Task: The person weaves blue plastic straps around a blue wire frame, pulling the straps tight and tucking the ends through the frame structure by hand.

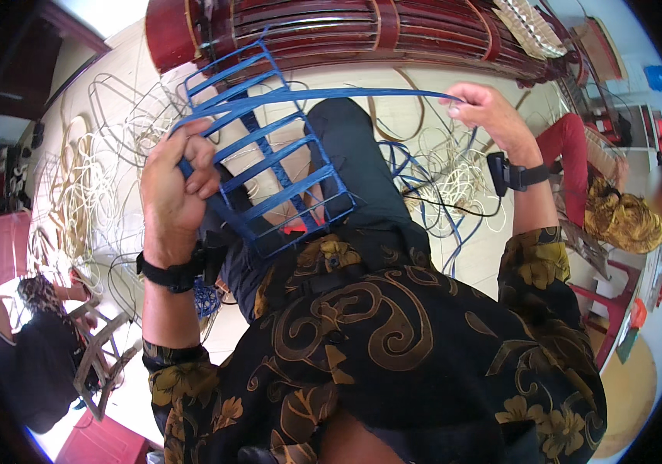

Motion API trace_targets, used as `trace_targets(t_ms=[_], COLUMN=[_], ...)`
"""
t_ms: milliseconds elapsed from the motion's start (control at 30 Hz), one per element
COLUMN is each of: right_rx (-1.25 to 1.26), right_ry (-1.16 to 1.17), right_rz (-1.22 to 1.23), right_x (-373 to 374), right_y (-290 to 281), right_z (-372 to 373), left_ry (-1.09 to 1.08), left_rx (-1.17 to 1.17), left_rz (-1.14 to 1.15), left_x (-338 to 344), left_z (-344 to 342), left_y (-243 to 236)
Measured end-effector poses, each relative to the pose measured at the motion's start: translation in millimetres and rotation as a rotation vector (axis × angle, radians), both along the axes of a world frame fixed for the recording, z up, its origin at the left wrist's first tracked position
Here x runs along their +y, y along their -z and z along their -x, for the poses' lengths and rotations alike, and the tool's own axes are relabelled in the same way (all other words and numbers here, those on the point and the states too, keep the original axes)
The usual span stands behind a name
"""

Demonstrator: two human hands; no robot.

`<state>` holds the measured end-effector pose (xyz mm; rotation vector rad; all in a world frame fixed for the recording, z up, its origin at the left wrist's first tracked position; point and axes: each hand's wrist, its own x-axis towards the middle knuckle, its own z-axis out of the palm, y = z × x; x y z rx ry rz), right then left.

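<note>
A blue rectangular frame (294,188) with several cross strips, like a ladder, lies tilted over my lap. My left hand (180,174) is closed round its left side, fingers curled toward me. From there a long flat blue strip (346,93) runs taut across the frame's upper part to the right. My right hand (489,116) pinches the strip's far stretch between thumb and fingers, well apart from the frame. Beyond that pinch the strip hangs down toward the floor. Part of the frame's left edge is hidden by my left hand.
Tangled pale cane strands (83,201) cover the floor at left, with more pale strands (454,182) and blue strips at right. A dark red slatted bench (331,35) stands ahead. One person (624,209) sits at right, another (41,363) at lower left beside a wooden stool (99,363).
</note>
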<state>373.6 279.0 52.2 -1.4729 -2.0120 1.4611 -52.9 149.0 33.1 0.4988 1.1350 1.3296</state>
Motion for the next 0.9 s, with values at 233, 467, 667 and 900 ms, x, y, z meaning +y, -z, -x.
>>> trace_targets(t_ms=[233,467,667,900], right_rx=[0.179,0.018,0.102,0.356], right_ry=[0.653,0.492,-0.294,-0.336], right_rz=[0.118,-0.123,-0.572,-0.908], right_x=[-35.7,-27.1,-35.2,-63.7], right_y=[51.8,28.0,-2.2,19.0], right_z=[-194.5,-108.2,138.4,191.9], left_ry=[0.038,0.087,0.242,0.067], left_rx=[-0.234,-0.136,0.243,0.220], left_rz=[-0.115,-0.133,-0.154,-0.087], left_x=[1.4,6.6,5.7,2.3], left_z=[19.6,-7.0,-37.9,-32.4], left_y=[11.8,-15.2,-39.5,-35.6])
